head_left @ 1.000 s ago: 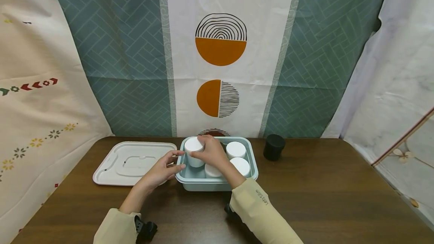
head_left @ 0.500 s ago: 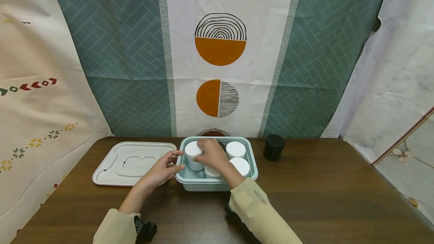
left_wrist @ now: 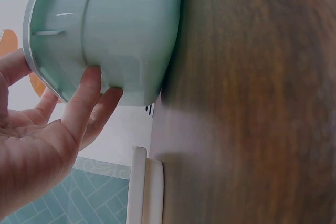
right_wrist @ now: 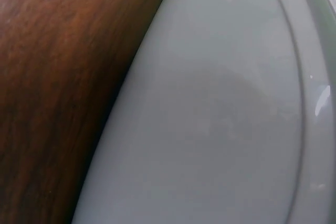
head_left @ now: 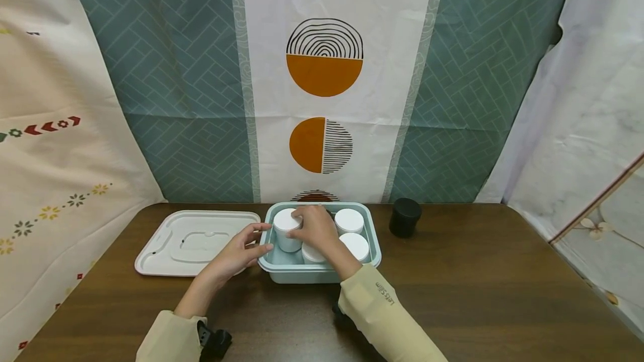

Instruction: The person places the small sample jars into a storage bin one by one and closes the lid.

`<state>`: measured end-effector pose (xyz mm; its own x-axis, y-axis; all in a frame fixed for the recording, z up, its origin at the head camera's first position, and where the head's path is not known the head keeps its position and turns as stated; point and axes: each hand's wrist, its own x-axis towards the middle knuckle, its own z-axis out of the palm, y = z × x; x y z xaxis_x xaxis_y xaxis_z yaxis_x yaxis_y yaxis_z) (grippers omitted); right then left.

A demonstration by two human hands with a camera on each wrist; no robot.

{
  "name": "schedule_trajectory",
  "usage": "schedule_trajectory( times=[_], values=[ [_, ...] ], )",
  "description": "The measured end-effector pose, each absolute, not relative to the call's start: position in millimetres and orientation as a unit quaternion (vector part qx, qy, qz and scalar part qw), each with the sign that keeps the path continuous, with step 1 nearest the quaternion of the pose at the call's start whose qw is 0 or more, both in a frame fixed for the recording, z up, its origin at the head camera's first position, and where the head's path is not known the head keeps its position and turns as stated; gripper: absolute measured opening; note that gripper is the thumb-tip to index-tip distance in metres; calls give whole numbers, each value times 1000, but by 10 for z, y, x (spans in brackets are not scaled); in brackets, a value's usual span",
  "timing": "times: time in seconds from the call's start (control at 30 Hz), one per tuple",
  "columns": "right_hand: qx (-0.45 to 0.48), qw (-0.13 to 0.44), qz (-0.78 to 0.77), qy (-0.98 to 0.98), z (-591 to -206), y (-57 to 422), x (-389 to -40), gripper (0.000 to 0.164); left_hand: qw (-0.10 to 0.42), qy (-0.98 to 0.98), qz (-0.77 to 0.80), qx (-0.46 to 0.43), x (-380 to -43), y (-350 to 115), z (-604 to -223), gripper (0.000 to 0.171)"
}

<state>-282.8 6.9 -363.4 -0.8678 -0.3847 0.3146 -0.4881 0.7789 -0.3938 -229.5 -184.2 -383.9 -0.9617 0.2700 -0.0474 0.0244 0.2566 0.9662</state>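
In the head view, a pale blue-green plastic bin (head_left: 302,277) holds several white-lidded round jars. My right hand (head_left: 318,230) reaches over its front wall and grips a jar (head_left: 288,242) in the left part of the bin, thumb and fingertips at its lid and upper side. My left hand (head_left: 238,253) is at the bin's left end. In the left wrist view, the left fingertips (left_wrist: 90,74) touch the outer wall and the thumb lies at the rim, with the fingers fairly straight. The right wrist view shows only the bin's outer wall (right_wrist: 210,103) close up; the right hand is out of it.
A flat white lid (head_left: 193,242) lies on the brown wooden table (head_left: 478,284) left of the bin. To the bin's right stands a black cylindrical container (head_left: 405,218). More white-topped jars (head_left: 349,220) stand in the bin's right half. A patterned curtain (head_left: 324,99) hangs behind.
The jar in my right hand has come down slightly into the bin's left part since a second ago, then stayed there. My left hand keeps its place at the bin's left end.
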Motion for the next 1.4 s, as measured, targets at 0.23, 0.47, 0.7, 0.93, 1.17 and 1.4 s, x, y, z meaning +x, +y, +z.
schedule_trajectory(
  times=[0.23, 0.47, 0.7, 0.93, 1.17, 1.4],
  values=[
    [245, 82, 281, -924, -3555, 179, -2793, 44, 104, 785, 603, 98, -2299, -1847, -3837, 49],
    [224, 52, 347, -909, -3431, 601, -2857, 53, 101, 788, 601, 86, -2302, -1830, -3842, 47],
    [167, 58, 387, -905, -3304, 1230, -2968, 59, 104, 789, 600, 78, -2308, -1823, -3832, 47],
    [128, 77, 424, -893, -3290, 1851, -3024, 66, 104, 791, 598, 80, -2296, -1827, -3823, 49],
    [92, 79, 429, -895, -3378, 2213, -2981, 70, 102, 792, 596, 79, -2295, -1837, -3817, 47],
    [70, 75, 409, -907, -3458, 2326, -2963, 73, 103, 787, 602, 83, -2302, -1834, -3830, 48]
  ],
)
